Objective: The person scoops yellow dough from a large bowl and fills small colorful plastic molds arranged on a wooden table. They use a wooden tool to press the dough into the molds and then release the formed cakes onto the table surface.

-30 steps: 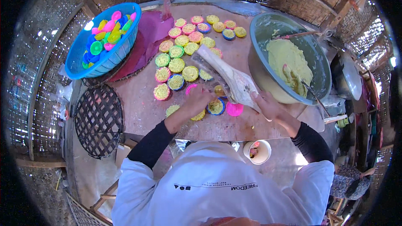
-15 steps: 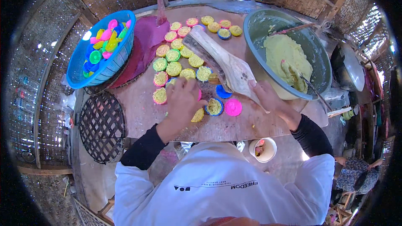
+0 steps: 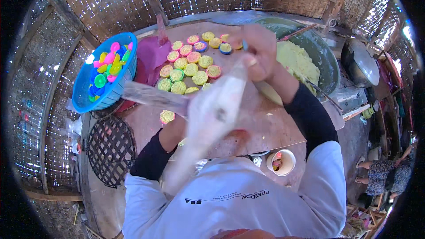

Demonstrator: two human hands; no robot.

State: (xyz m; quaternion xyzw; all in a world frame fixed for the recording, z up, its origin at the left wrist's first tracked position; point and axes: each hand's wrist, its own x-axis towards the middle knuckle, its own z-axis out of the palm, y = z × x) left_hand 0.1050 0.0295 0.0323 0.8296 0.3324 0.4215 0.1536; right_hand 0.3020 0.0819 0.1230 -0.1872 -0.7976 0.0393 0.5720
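A white, cone-shaped piping bag (image 3: 217, 108), smeared by motion, hangs over the near part of the table. My right hand (image 3: 259, 55) is raised and closed around its upper end. Behind the bag my left hand is mostly hidden; only its wrist (image 3: 172, 132) shows, so its fingers cannot be made out. Small round cups (image 3: 190, 69) in pink, green, yellow and blue stand in loose rows beyond the bag, filled with pale yellow dough. One filled cup (image 3: 167, 117) stands apart, by my left wrist. The bag covers the near cups.
A large green basin (image 3: 325, 62) of yellow dough (image 3: 296, 59) stands at the right, a spoon handle (image 3: 327, 95) leaning out. At the left are a blue basket (image 3: 79, 88) of coloured cups and a dark woven tray (image 3: 110, 150). A white bucket (image 3: 287, 163) sits below the table edge.
The piping bag has come up off the table and swung toward me. My right hand has risen with its end; my left hand has moved from the cups to behind the bag.
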